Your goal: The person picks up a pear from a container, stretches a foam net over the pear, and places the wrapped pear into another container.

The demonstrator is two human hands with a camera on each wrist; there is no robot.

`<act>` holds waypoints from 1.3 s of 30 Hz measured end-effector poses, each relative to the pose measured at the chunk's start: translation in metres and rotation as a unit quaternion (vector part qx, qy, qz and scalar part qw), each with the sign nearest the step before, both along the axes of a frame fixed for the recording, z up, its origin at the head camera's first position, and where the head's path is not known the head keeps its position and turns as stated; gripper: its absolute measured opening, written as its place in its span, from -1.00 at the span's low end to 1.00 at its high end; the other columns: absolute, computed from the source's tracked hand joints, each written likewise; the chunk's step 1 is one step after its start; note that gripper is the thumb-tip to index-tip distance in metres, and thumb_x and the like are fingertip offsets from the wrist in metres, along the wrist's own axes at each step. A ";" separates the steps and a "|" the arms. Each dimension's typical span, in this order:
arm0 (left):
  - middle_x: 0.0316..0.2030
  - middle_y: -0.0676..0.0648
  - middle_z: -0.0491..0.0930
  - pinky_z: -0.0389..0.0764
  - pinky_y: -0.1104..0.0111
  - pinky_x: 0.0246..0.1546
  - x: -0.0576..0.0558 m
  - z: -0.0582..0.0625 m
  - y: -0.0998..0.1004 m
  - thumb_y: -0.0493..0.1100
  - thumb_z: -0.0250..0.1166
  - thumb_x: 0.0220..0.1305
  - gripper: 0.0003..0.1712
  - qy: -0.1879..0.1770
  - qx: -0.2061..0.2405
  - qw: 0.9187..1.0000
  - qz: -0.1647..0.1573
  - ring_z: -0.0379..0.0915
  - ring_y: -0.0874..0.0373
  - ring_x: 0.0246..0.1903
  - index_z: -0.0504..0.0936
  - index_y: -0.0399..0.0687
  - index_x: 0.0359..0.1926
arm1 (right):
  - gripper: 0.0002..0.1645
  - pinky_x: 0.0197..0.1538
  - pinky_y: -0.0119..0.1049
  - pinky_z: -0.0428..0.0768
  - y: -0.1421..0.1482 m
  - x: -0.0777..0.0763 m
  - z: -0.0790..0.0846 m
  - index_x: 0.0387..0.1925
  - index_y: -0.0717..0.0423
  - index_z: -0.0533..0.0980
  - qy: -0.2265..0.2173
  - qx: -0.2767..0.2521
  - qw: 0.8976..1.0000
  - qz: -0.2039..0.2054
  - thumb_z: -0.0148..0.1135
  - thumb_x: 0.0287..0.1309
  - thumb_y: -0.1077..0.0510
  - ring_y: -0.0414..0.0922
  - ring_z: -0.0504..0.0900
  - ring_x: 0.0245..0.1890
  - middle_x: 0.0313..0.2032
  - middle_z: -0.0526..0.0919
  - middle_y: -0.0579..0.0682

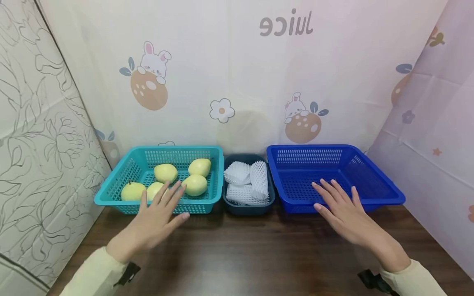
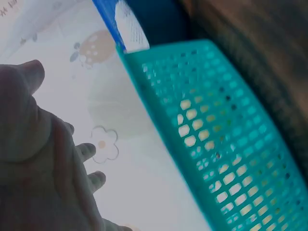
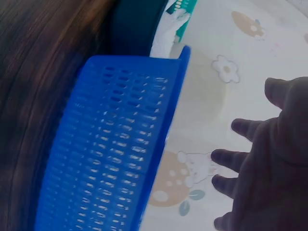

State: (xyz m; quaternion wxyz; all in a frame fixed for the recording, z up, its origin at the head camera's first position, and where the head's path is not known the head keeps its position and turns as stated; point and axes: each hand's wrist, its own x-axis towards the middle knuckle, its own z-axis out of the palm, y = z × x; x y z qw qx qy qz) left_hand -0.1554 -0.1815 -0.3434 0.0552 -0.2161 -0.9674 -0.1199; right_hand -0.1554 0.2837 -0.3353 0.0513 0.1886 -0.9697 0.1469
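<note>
My left hand (image 1: 155, 222), fingers spread and straight, hovers in front of the teal basket (image 1: 201, 208) and holds nothing. Inside that basket lie several yellow-green pears (image 1: 195, 185); the fingers overlap one front pear (image 1: 153, 190) in the head view. On the other side, my right hand (image 1: 349, 220) is also spread flat and bare, close before the blue basket (image 1: 311, 147), whose mesh floor shows no contents. Between the two baskets stands a small dark bin (image 1: 249, 210) with several white foam net sleeves (image 1: 260, 181). Both wrist views show extended fingers apart from the basket walls.
A dark wooden table (image 1: 237, 250) carries all three containers in a row. Behind them hangs a printed curtain (image 1: 240, 61) with rabbits and fruit. Patterned panels close off the left side (image 1: 37, 135) and the right side (image 1: 437, 156).
</note>
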 end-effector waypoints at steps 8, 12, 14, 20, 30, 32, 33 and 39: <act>0.48 -0.11 -0.21 -0.27 -0.45 0.08 -0.055 0.023 -0.006 0.13 0.14 0.35 -0.05 -0.036 -0.012 0.999 -0.024 -0.39 -0.16 0.43 -0.24 0.08 0.51 | -0.21 0.23 0.22 -0.60 0.005 -0.022 -0.011 0.48 -0.01 -0.04 0.007 -0.019 0.999 0.028 -0.03 0.38 -0.15 0.15 -0.28 0.44 0.43 -0.03 0.22; 0.47 -0.18 -0.21 -0.20 -0.46 0.05 -0.080 0.023 -0.007 0.12 0.17 0.33 -0.03 -0.070 -0.026 0.997 -0.028 -0.37 -0.22 0.41 -0.22 -0.01 0.50 | -0.22 0.26 0.21 -0.56 0.007 -0.031 -0.019 0.46 0.05 0.03 0.014 -0.018 0.999 0.032 -0.02 0.37 -0.16 0.16 -0.25 0.44 0.42 0.01 0.23; 0.47 -0.21 -0.21 -0.17 -0.46 0.06 -0.092 0.023 -0.006 0.13 0.18 0.32 -0.01 -0.089 -0.030 0.995 -0.031 -0.36 -0.24 0.41 -0.22 -0.04 0.50 | -0.23 0.27 0.20 -0.53 0.007 -0.034 -0.022 0.45 0.07 0.05 0.018 -0.016 0.999 0.031 -0.01 0.37 -0.15 0.16 -0.23 0.43 0.41 0.04 0.23; 0.45 -0.29 -0.19 -0.08 -0.41 0.10 -0.120 0.025 0.000 0.07 0.24 0.28 0.03 -0.134 -0.051 0.989 -0.033 -0.32 -0.32 0.39 -0.23 -0.12 0.49 | -0.27 0.31 0.22 -0.40 0.005 -0.042 -0.029 0.41 0.11 0.14 0.041 -0.006 0.999 0.029 0.03 0.35 -0.13 0.22 -0.07 0.39 0.37 0.14 0.24; 0.42 -0.37 -0.14 0.02 -0.30 0.17 -0.150 0.019 0.006 0.04 0.32 0.20 0.09 -0.179 -0.092 0.979 -0.008 -0.28 -0.36 0.37 -0.19 -0.24 0.47 | -0.36 0.33 0.22 -0.24 0.004 -0.053 -0.039 0.35 0.13 0.26 0.067 0.022 0.997 0.021 -0.03 0.39 -0.11 0.22 0.11 0.33 0.29 0.29 0.23; 0.41 -0.39 -0.11 0.03 -0.26 0.19 -0.153 0.015 0.006 0.05 0.33 0.18 0.09 -0.189 -0.096 0.977 -0.003 -0.26 -0.37 0.36 -0.15 -0.27 0.46 | -0.40 0.32 0.22 -0.18 0.004 -0.055 -0.041 0.31 0.15 0.31 0.074 0.023 0.997 0.019 -0.03 0.39 -0.09 0.20 0.16 0.31 0.26 0.34 0.22; 0.40 -0.40 -0.08 0.04 -0.25 0.19 -0.155 0.012 0.006 0.06 0.34 0.17 0.09 -0.192 -0.098 0.977 -0.002 -0.24 -0.37 0.36 -0.13 -0.29 0.46 | -0.41 0.32 0.22 -0.16 0.004 -0.055 -0.043 0.29 0.16 0.33 0.077 0.024 0.997 0.018 -0.04 0.40 -0.09 0.20 0.19 0.29 0.23 0.37 0.21; 0.33 -0.44 0.06 0.15 -0.19 0.16 -0.161 0.003 0.010 0.08 0.39 0.09 0.04 -0.205 -0.099 0.974 -0.008 -0.08 -0.40 0.30 0.07 -0.38 0.38 | -0.52 0.26 0.18 0.11 0.003 -0.056 -0.047 0.14 0.18 0.45 0.102 0.036 0.994 0.009 -0.04 0.40 -0.05 0.16 0.36 0.16 0.08 0.51 0.16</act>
